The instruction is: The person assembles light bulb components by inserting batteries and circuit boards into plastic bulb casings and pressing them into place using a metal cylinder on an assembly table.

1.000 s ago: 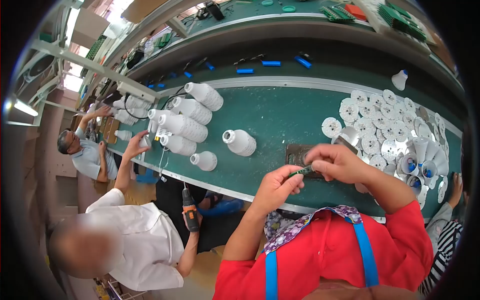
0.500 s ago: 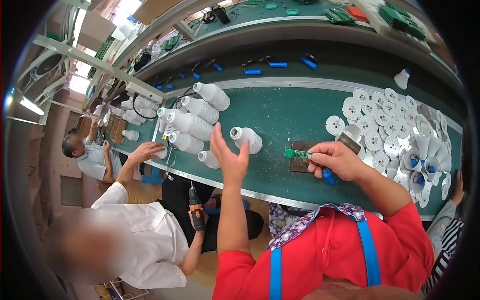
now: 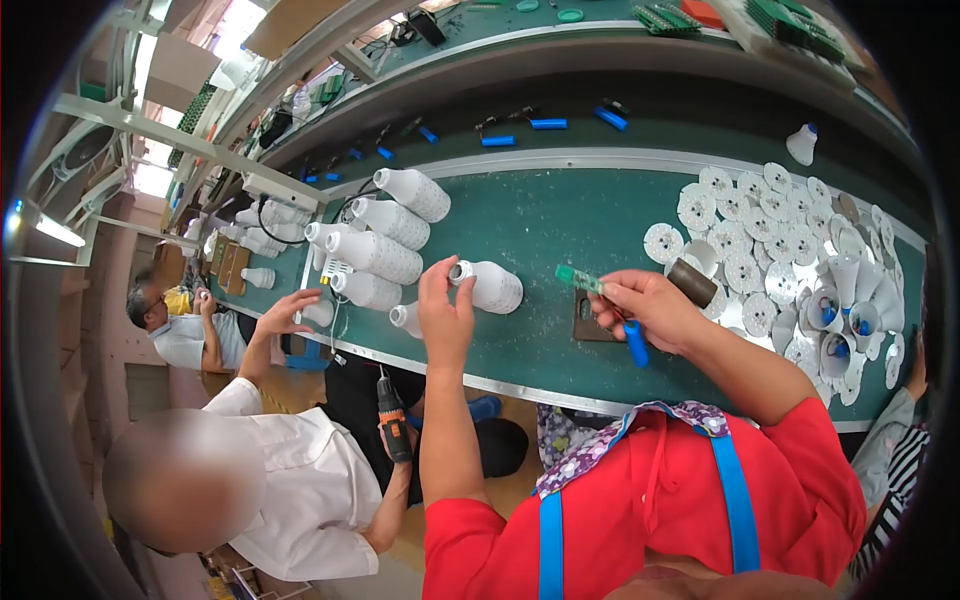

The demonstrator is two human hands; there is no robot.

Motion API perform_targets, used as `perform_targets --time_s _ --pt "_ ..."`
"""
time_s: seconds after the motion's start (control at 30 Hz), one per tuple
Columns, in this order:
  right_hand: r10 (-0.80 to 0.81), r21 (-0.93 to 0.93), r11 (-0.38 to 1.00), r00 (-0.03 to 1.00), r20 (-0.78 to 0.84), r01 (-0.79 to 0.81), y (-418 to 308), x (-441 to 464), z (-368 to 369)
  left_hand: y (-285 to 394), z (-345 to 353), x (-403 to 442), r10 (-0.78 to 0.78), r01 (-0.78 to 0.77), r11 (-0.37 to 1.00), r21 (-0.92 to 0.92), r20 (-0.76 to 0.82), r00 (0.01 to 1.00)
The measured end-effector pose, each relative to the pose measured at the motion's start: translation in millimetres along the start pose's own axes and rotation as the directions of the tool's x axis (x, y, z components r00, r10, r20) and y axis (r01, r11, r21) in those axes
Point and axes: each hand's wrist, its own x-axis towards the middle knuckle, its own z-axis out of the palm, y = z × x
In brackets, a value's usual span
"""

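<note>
My right hand (image 3: 645,308) pinches a small green circuit board (image 3: 580,279). A blue cylinder (image 3: 636,343) hangs below the same fingers and seems joined to the board by wires. My left hand (image 3: 447,312), thumb and fingers apart, is at the open neck of a white bottle-shaped housing (image 3: 495,287); whether it touches the neck I cannot tell. This housing lies on its side on the green tabletop (image 3: 560,215). Below the right hand lies a brown block (image 3: 592,318), partly hidden, and beside it a dark cylinder (image 3: 692,283).
Stacked white housings (image 3: 375,255) lie at the left. White perforated discs (image 3: 745,235) and white cones (image 3: 845,315) crowd the right. Blue cylinders (image 3: 548,124) with wires line the back beneath a shelf. A co-worker in a white shirt (image 3: 300,480) holds an orange drill (image 3: 391,415).
My left hand has come closer to the housing's neck, its fingers less spread. My right hand has shifted slightly left and tilted the board; the blue cylinder hangs more in view.
</note>
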Motion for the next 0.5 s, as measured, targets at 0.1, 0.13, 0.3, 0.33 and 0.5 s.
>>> perform_targets --time_s 0.1,0.13,0.3,0.33,0.5 --pt "0.05 0.077 0.996 0.997 -0.054 -0.046 2.3 10.0 7.2 5.3 -2.6 -2.0 -0.054 0.051 0.998 -0.029 -0.116 0.992" --pt "0.071 0.104 0.992 0.997 -0.044 -0.066 3.9 14.0 9.8 10.3 -4.4 -2.5 -0.011 0.013 0.999 0.03 -0.054 0.998" --pt "0.027 0.19 0.982 1.0 0.001 -0.027 11.7 33.5 20.2 15.1 -8.8 -2.2 -0.261 0.187 0.888 -0.419 -0.126 0.957" --pt "0.014 0.18 0.983 1.0 0.013 -0.017 10.8 32.9 22.5 14.3 -11.3 -3.8 -0.264 0.197 0.891 -0.409 -0.112 0.958" --pt "-0.048 0.164 0.985 0.999 -0.003 0.048 -0.7 27.4 36.1 24.0 -15.4 -12.6 -0.315 0.205 0.849 -0.487 -0.155 0.936"
